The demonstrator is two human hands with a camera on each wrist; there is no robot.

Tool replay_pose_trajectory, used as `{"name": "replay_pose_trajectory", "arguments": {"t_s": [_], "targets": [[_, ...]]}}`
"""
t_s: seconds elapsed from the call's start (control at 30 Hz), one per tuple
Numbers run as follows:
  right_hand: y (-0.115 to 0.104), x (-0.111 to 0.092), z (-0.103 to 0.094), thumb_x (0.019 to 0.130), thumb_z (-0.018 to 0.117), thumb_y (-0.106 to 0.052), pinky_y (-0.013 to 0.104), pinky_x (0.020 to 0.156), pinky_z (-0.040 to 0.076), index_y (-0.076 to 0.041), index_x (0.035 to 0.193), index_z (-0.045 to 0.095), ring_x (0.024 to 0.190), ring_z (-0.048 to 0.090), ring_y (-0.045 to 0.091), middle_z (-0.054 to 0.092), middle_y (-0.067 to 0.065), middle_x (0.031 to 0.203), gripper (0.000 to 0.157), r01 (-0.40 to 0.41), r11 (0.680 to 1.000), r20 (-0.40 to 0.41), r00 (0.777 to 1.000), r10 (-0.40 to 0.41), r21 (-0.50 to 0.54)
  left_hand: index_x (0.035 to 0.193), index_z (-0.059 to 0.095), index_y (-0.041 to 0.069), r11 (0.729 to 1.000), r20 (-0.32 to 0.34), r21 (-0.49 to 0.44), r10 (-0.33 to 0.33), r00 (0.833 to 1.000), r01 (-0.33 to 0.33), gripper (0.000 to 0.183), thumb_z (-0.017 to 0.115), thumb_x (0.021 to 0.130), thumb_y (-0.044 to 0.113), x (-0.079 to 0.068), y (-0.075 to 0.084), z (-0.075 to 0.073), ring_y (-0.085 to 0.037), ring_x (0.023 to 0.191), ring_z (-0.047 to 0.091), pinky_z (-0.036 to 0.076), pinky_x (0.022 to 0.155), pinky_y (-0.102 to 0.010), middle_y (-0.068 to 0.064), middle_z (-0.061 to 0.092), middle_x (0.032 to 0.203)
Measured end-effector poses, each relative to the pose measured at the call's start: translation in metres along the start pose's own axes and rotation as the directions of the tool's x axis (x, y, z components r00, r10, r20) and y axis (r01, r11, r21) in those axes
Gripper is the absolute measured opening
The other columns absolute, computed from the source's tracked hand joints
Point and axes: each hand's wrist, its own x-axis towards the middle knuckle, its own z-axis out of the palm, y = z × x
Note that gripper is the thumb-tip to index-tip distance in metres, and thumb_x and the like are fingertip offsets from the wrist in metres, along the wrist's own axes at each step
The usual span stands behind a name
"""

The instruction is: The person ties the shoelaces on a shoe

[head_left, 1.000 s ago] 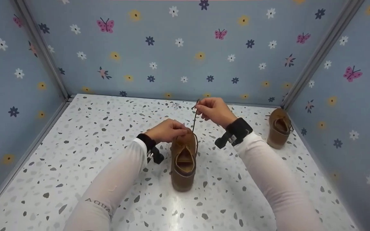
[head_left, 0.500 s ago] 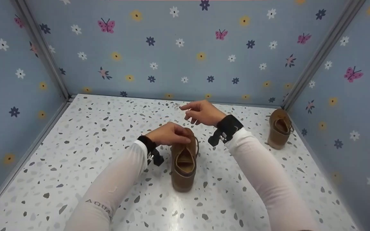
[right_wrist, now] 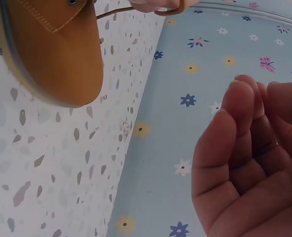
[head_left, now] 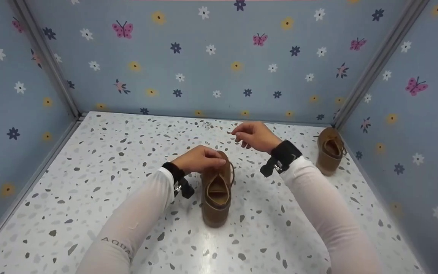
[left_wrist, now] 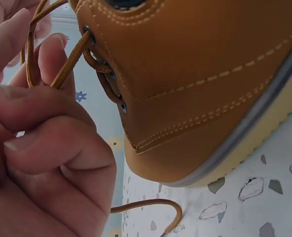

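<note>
Lace (left_wrist: 71,61) is pinched by left hand (head_left: 200,160) over shoe (head_left: 216,210), which is stood mid-surface (head_left: 143,140). Right hand (head_left: 259,137), fingers loosely bent, is held near, nothing grasped.

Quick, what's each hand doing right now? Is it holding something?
Left hand: closed, holding the brown lace of the nearer shoe.
Right hand: open, fingers loosely bent, holding nothing.

brown shoe (head_left: 217,198) | upright, toe away | lace (left_wrist: 72,60) threaded through eyelets (left_wrist: 124,105)
</note>
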Motion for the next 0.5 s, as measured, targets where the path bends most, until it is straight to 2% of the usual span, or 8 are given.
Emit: {"name": "replay_pose_trajectory", "arguments": {"t_s": [0.2, 0.33, 0.43, 0.5], "targets": [[0.02, -0.015, 0.0, 0.106, 0.06, -0.021, 0.026, 0.068, 0.056, -0.009, 0.114, 0.076, 0.072, 0.063, 0.014, 0.074, 0.012, 0.095, 0.021, -0.036, 0.999, 0.017, 0.999, 0.036, 0.005, 0.118, 0.079, 0.012, 0.997, -0.016, -0.068, -0.032, 0.999, 0.03, 0.044, 0.072, 0.097, 0.049, 0.0, 0.0, 0.003, -0.01, 0.089, 0.066, 0.056, 0.08, -0.03, 0.005, 0.073, 0.102], [0.033, -0.025, 0.008, 0.106, 0.062, -0.028, 0.028, 0.069, 0.056, -0.011, 0.111, 0.077, 0.071, 0.063, 0.013, 0.072, 0.008, 0.091, 0.023, -0.038, 0.999, 0.06, 0.997, 0.037, 0.004, 0.113, 0.081, 0.011, 0.998, -0.059, -0.051, -0.024, 0.998, 0.021, 0.044, 0.071, 0.097, 0.052, 0.001, -0.001, 0.005, -0.01, 0.091, 0.062, 0.053, 0.083, -0.032, 0.006, 0.072, 0.105], [0.04, -0.032, 0.016, 0.107, 0.061, -0.031, 0.027, 0.069, 0.055, -0.012, 0.111, 0.077, 0.072, 0.064, 0.013, 0.072, 0.009, 0.089, 0.026, -0.033, 0.999, 0.095, 0.995, 0.031, 0.013, 0.108, 0.081, 0.01, 0.999, -0.086, -0.037, -0.017, 0.996, 0.014, 0.044, 0.07, 0.097, 0.051, 0.002, -0.002, 0.007, -0.012, 0.092, 0.06, 0.051, 0.082, -0.031, 0.007, 0.072, 0.104], [0.044, -0.036, 0.022, 0.107, 0.061, -0.032, 0.029, 0.069, 0.055, -0.012, 0.11, 0.077, 0.071, 0.064, 0.013, 0.073, 0.014, 0.089, 0.026, -0.027, 0.999, 0.114, 0.993, 0.024, 0.028, 0.103, 0.081, 0.01, 0.999, -0.096, -0.034, -0.015, 0.995, 0.011, 0.041, 0.07, 0.098, 0.049, 0.003, -0.002, 0.007, -0.013, 0.09, 0.06, 0.05, 0.081, -0.031, 0.006, 0.07, 0.099]]}}
